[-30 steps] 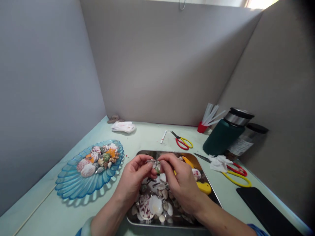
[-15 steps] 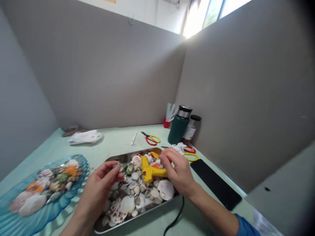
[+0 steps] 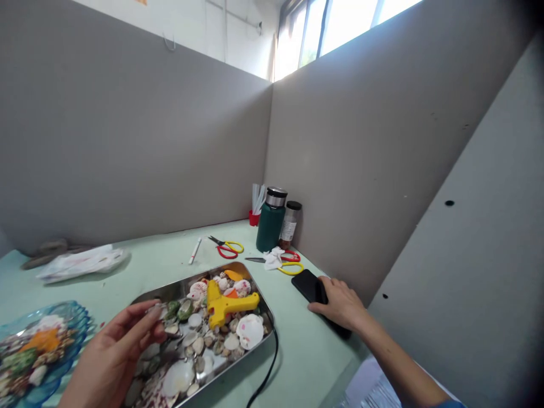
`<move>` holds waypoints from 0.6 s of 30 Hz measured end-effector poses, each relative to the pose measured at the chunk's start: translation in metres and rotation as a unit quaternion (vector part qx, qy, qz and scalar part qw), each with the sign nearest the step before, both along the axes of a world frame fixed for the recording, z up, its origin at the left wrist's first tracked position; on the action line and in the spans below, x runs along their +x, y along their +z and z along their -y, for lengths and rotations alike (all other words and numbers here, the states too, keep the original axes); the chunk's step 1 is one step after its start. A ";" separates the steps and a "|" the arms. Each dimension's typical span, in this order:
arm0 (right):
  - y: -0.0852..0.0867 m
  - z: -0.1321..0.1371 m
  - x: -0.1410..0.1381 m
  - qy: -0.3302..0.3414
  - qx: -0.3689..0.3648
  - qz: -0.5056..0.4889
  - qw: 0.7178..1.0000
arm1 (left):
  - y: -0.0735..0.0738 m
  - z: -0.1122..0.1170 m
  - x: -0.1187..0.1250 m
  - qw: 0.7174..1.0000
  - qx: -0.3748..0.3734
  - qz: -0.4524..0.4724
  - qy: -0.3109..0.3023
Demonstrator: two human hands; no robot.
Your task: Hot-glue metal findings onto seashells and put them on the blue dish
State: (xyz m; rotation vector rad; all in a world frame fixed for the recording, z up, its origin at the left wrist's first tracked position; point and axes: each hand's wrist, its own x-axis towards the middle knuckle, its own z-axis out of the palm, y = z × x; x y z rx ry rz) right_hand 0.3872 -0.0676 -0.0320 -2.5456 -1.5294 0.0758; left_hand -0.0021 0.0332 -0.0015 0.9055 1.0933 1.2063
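My left hand (image 3: 117, 348) is closed in a pinch over the left side of a metal tray (image 3: 267, 314). A small pale shell (image 3: 155, 309) shows at its fingertips. Shells of many sizes fill the tray, among them a spotted white scallop shell (image 3: 250, 332) and a green one (image 3: 186, 310). On top of them lies a yellow glue gun (image 3: 229, 304), free of both hands. To the right of the tray, my right hand (image 3: 342, 303) grips a flat black phone (image 3: 306, 285) across its middle, thumb on the near edge and fingers over the far one. The phone lies on the table.
A blue glass dish (image 3: 74, 340) with shells stands at left. Behind the tray are scissors (image 3: 227, 247), a white pen (image 3: 195, 251), and more scissors (image 3: 292, 266) under crumpled tissue (image 3: 274, 258). A green flask (image 3: 271, 224) and a jar (image 3: 290, 225) stand by the partition. A black cord (image 3: 272, 362) trails forward.
My right hand has left the glue gun and moved right onto the phone. The left hand keeps its pinch above the tray. The view has turned right.
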 end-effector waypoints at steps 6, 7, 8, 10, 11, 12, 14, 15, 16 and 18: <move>-0.005 -0.007 0.003 -0.005 -0.003 -0.002 1.000 | -0.002 0.001 -0.001 1.000 -0.001 -0.009 -0.007; -0.005 -0.008 0.003 -0.005 -0.002 -0.002 1.000 | -0.001 0.002 -0.001 1.000 -0.003 -0.009 -0.009; -0.006 -0.008 0.003 -0.004 0.001 -0.001 1.000 | 0.000 0.003 0.000 1.000 -0.006 -0.007 -0.010; -0.007 -0.008 0.002 -0.002 0.006 0.002 1.000 | 0.003 0.004 0.001 1.000 -0.010 -0.003 -0.011; -0.008 -0.007 0.001 0.000 0.009 0.003 1.000 | 0.005 0.005 0.002 1.000 -0.011 -0.001 -0.010; -0.007 -0.006 0.001 0.002 0.012 0.004 1.000 | 0.006 0.006 0.003 1.000 -0.012 -0.001 -0.009; -0.005 -0.004 0.000 0.008 0.016 0.007 1.000 | 0.009 0.007 0.004 1.000 -0.009 -0.004 -0.010; -0.003 -0.003 -0.002 0.011 0.019 0.009 1.000 | 0.009 0.008 0.005 1.000 -0.006 -0.005 -0.010; 0.001 -0.002 -0.004 0.016 0.021 0.012 1.000 | 0.010 0.008 0.005 1.000 -0.003 -0.005 -0.009; 0.012 0.000 -0.012 0.031 0.032 0.021 0.999 | 0.010 0.008 0.005 1.000 0.002 -0.003 -0.004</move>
